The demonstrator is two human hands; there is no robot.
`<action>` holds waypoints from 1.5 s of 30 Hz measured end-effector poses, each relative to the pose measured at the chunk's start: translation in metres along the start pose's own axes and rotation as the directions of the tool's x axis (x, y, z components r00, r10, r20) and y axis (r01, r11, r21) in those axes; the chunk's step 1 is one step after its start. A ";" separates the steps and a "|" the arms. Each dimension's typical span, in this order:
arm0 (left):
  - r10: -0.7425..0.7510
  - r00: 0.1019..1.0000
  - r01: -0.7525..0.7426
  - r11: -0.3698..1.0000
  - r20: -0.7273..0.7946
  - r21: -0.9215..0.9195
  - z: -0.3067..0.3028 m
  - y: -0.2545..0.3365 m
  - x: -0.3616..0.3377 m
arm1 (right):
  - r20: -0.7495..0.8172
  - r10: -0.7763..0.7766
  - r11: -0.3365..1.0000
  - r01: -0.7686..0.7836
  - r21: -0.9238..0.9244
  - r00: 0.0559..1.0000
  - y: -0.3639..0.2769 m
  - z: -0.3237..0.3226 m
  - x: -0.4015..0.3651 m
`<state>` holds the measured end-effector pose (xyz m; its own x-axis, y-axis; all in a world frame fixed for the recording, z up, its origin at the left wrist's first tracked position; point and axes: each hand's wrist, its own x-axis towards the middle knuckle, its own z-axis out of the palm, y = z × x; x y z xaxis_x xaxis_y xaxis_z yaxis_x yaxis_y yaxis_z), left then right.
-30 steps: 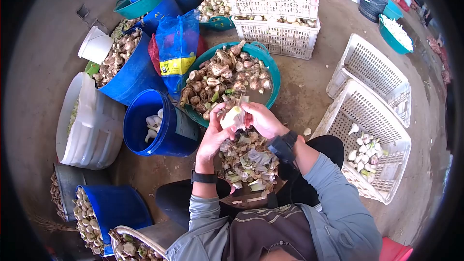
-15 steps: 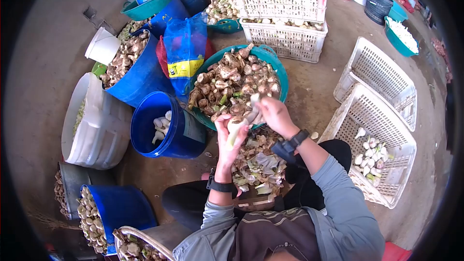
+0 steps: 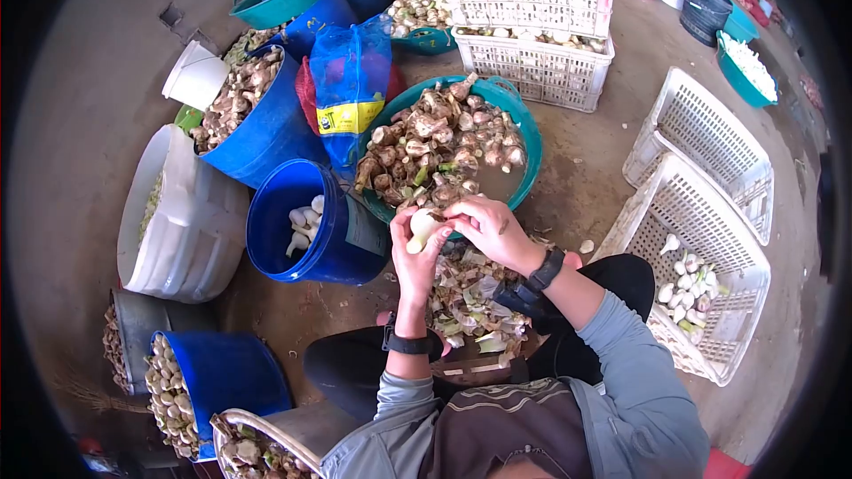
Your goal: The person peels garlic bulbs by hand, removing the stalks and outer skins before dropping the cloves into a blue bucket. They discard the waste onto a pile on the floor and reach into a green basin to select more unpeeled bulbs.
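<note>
A pale, mostly peeled garlic bulb (image 3: 424, 225) with a short stem pointing down sits in the fingers of my left hand (image 3: 412, 259). At its brown root end, my right hand (image 3: 499, 232) pinches with thumb and fingertips; the exact bit gripped is partly hidden. Just beyond both hands is a green basin (image 3: 531, 153) heaped with unpeeled, brownish garlic bulbs (image 3: 430, 137), with murky water showing at its right side. Below my hands, a pile of loose garlic skins (image 3: 475, 302) lies between my legs.
Left of my hands stands a blue bucket (image 3: 355, 235) with white bulbs inside. A white crate (image 3: 621, 229) holding peeled garlic (image 3: 688, 288) is on the right. Blue tubs (image 3: 266, 137) of garlic line the left; stacked crates (image 3: 532, 71) stand behind the basin.
My right hand has come down and back to the bulb, from above it with a strip of skin. The strip no longer shows. The left hand keeps hold of the bulb.
</note>
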<state>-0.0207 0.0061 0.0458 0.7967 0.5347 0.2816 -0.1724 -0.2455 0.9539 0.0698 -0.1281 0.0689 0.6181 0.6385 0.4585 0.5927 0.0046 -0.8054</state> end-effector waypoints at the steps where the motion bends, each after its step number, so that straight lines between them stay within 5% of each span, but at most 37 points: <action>1: -0.008 1.000 0.008 0.998 0.006 0.061 0.002 0.000 0.000 | -0.020 -0.020 0.999 0.019 -0.041 1.000 0.006 0.001 0.000; 4: -0.035 0.999 0.034 0.992 0.012 0.122 0.007 0.004 -0.001 | -0.027 -0.062 0.985 0.057 -0.162 0.998 0.011 -0.002 -0.002; 6: -0.083 0.992 0.090 0.994 0.098 -0.068 0.005 0.009 -0.001 | -0.014 -0.081 0.969 0.076 -0.234 0.997 0.012 -0.004 -0.003; 8: -0.188 0.958 0.259 0.894 0.217 -0.366 0.001 0.004 -0.002 | -0.024 0.160 0.964 -0.151 0.218 0.987 0.017 -0.005 0.000; 9: -0.217 0.951 0.295 0.847 0.218 -0.442 0.002 0.000 -0.002 | 0.096 0.237 0.850 -0.254 0.462 0.967 0.033 -0.003 0.001; 11: -0.246 0.944 0.326 0.794 0.219 -0.513 0.005 -0.006 0.000 | 0.129 0.203 0.776 -0.239 0.583 0.971 0.025 -0.005 0.001; 14: -0.380 0.901 0.359 0.389 0.207 -0.849 0.011 -0.015 0.006 | 0.220 0.226 0.585 -0.312 0.748 0.949 0.015 -0.008 0.003; 16: -0.412 0.885 0.350 0.279 0.218 -0.894 0.015 -0.020 0.007 | 0.303 0.208 0.130 -0.333 0.934 0.930 0.018 -0.014 0.002; 18: -0.479 0.861 0.328 0.269 0.169 -0.906 0.012 -0.022 0.010 | 0.243 0.108 0.028 -0.248 0.968 0.964 0.019 -0.027 0.007; 20: -0.547 0.827 0.316 0.261 0.130 -0.912 0.002 -0.024 0.019 | 0.315 0.357 0.450 -0.457 0.767 0.880 0.046 -0.022 0.004; 21: -0.435 0.900 0.220 0.407 0.024 -0.887 -0.007 -0.024 0.029 | 0.414 0.233 0.839 -0.398 0.373 0.880 0.068 -0.005 -0.006; 22: -0.302 0.951 0.114 0.529 -0.061 -0.841 -0.015 -0.024 0.039 | 0.548 0.181 0.984 -0.149 -0.103 0.817 0.093 0.015 -0.024; 23: -0.157 0.962 0.000 0.818 -0.223 -0.575 -0.028 -0.011 0.048 | 0.605 0.127 0.924 0.128 -0.361 0.786 0.120 0.027 -0.049; 24: 0.056 0.946 -0.129 0.969 -0.320 -0.211 -0.045 0.004 0.065 | 0.675 0.094 0.728 0.413 -0.548 0.732 0.140 0.031 -0.060; 25: 0.102 0.937 -0.100 0.995 -0.334 0.022 -0.073 0.008 0.082 | 0.668 0.101 0.723 0.407 -0.558 0.737 0.148 0.031 -0.050; 26: 0.153 0.927 -0.066 0.966 -0.342 0.252 -0.100 0.008 0.096 | 0.548 0.247 0.824 0.125 -0.553 0.799 0.158 0.029 -0.033; 27: 0.387 0.860 -0.061 0.723 -0.331 0.688 -0.120 0.005 0.105 | 0.436 0.407 0.855 -0.166 -0.492 0.803 0.170 0.025 -0.016; 28: 0.578 0.791 0.021 0.303 -0.201 0.953 -0.133 0.002 0.109 | 0.324 0.453 0.824 -0.250 -0.509 0.831 0.188 0.016 -0.001; 29: 0.546 0.810 0.008 0.358 -0.216 0.934 -0.135 0.003 0.108 | 0.240 0.382 0.781 -0.174 -0.599 0.892 0.220 0.015 0.012; 30: 0.515 0.826 -0.004 0.411 -0.229 0.912 -0.135 0.002 0.108 | 0.111 0.419 0.751 -0.275 -0.601 0.901 0.244 0.013 0.024; 34: 0.267 0.953 -0.101 0.724 -0.142 0.683 -0.093 -0.049 0.095 | -0.088 0.576 0.626 -0.508 -0.592 0.813 0.296 0.042 0.059; 35: 0.160 0.984 -0.071 0.772 -0.085 0.631 -0.081 -0.062 0.091 | -0.049 0.593 0.596 -0.479 -0.644 0.804 0.306 0.054 0.064; 36: 0.039 0.995 0.017 0.847 -0.093 0.531 -0.066 -0.073 0.086 | 0.009 0.759 0.533 -0.614 -0.581 0.651 0.317 0.068 0.071; 38: -0.057 0.998 0.068 0.903 -0.037 0.424 -0.047 -0.098 0.079 | 0.116 0.834 0.503 -0.656 -0.562 0.539 0.339 0.097 0.069; 41: -0.151 0.983 0.110 0.936 0.100 0.335 -0.029 -0.102 0.079 | 0.214 0.830 0.556 -0.731 -0.396 0.515 0.368 0.114 0.047; 42: -0.155 0.975 0.089 0.931 0.162 0.353 -0.029 -0.098 0.082 | 0.249 0.885 0.454 -0.618 -0.642 0.393 0.365 0.103 0.051; 44: -0.118 0.975 0.038 0.925 0.190 0.377 -0.034 -0.103 0.083 | 0.410 0.784 0.550 -0.215 -0.807 0.466 0.367 0.071 0.056; 45: -0.172 0.973 0.110 0.932 0.156 0.345 -0.036 -0.108 0.084 | 0.411 0.782 0.551 -0.211 -0.808 0.468 0.361 0.065 0.060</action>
<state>0.0443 0.1064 -0.0294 0.8949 0.4365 0.0933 0.1270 -0.4493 0.8843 0.2870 -0.0377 -0.2184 0.5408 0.6187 -0.5699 0.6129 -0.7538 -0.2368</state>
